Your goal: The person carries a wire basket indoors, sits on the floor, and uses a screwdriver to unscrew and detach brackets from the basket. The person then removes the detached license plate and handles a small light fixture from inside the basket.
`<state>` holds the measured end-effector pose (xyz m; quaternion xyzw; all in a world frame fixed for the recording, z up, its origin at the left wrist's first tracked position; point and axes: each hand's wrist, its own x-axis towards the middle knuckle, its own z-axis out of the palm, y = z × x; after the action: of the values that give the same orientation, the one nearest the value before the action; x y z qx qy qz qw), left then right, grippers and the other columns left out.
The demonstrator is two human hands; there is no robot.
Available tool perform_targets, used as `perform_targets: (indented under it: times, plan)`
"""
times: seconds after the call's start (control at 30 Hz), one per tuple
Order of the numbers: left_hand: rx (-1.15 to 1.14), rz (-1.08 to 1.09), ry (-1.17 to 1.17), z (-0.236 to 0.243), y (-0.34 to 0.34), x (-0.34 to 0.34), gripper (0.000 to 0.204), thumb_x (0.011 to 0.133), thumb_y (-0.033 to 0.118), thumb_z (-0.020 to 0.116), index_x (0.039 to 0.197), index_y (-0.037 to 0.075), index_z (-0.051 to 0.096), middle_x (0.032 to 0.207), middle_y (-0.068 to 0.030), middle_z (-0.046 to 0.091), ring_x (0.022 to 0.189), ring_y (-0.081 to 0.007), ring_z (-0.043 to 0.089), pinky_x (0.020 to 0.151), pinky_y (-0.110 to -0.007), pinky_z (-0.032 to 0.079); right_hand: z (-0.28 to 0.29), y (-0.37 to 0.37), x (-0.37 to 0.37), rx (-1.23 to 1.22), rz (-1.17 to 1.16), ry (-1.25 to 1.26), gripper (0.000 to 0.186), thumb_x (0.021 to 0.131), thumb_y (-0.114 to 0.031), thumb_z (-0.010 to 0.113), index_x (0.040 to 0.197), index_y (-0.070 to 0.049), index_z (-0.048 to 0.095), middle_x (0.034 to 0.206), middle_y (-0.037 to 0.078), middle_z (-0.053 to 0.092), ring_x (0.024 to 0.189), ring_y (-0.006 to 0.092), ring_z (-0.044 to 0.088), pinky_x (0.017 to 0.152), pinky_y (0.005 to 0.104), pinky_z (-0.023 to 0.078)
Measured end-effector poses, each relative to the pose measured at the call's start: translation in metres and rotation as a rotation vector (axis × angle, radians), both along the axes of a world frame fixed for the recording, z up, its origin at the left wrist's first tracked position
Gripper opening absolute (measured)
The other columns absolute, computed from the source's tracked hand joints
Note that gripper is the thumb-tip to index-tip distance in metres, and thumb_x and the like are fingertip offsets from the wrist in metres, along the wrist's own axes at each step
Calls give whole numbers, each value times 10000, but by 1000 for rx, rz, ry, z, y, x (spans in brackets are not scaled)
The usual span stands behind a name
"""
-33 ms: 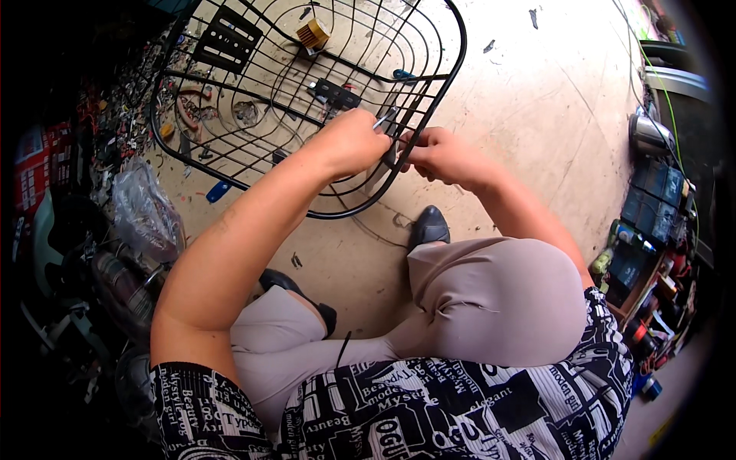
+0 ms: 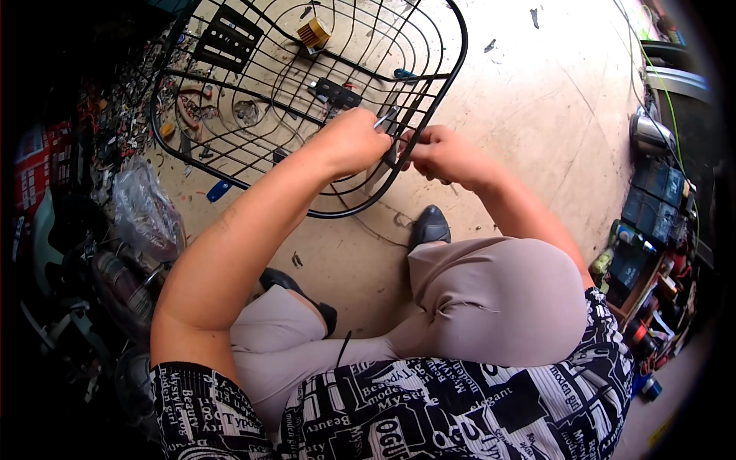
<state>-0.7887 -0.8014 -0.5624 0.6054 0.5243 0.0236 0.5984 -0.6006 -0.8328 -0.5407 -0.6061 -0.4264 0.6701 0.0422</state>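
Note:
A black wire basket (image 2: 438, 92) lies in front of me. My left hand (image 2: 354, 142) is closed inside it, near the right-hand wall. A thin silver metal tool (image 2: 386, 117) juts from its fist; the rest of that tool is hidden. Just outside the same wall, my right hand (image 2: 447, 159) has its fingers pinched together near the rim. What they grip is hidden by the rim and the fingers. Between the hands, a dark flat strip (image 2: 389, 156) runs along the basket's edge. A black slotted bracket (image 2: 337, 93) is seen beyond my left hand.
A yellow-brown pleated filter (image 2: 314, 34) is seen through the wires. Left of the basket are a clear plastic bag (image 2: 146, 211), a blue-handled tool (image 2: 218, 191) and scattered small parts. Batteries (image 2: 653, 198) and a metal pot (image 2: 652, 135) line the right side.
My right hand has shifted very slightly at the rim. My left hand and the basket look almost the same.

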Motion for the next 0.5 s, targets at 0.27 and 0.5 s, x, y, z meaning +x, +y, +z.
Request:
perform_targets:
  times: [0.27, 0.5]
  plan:
    - [-36, -4, 22, 0, 0, -1, 186, 816, 159, 557, 717, 4, 585, 615, -1, 509, 578, -96, 439, 548, -299, 386, -2, 4, 2, 34, -4, -35, 234, 861, -317, 608, 807, -96, 658, 625, -21, 544, 514, 57, 459, 440, 221, 331]
    - [-65, -10, 36, 7, 1, 0, 175, 818, 144, 547, 735, -4, 595, 626, -4, 521, 577, -95, 440, 542, -293, 380, -7, 11, 8, 122, -213, 57, 225, 877, -286, 597, 869, -70, 662, 671, -1, 580, 521, 66, 466, 453, 218, 331]
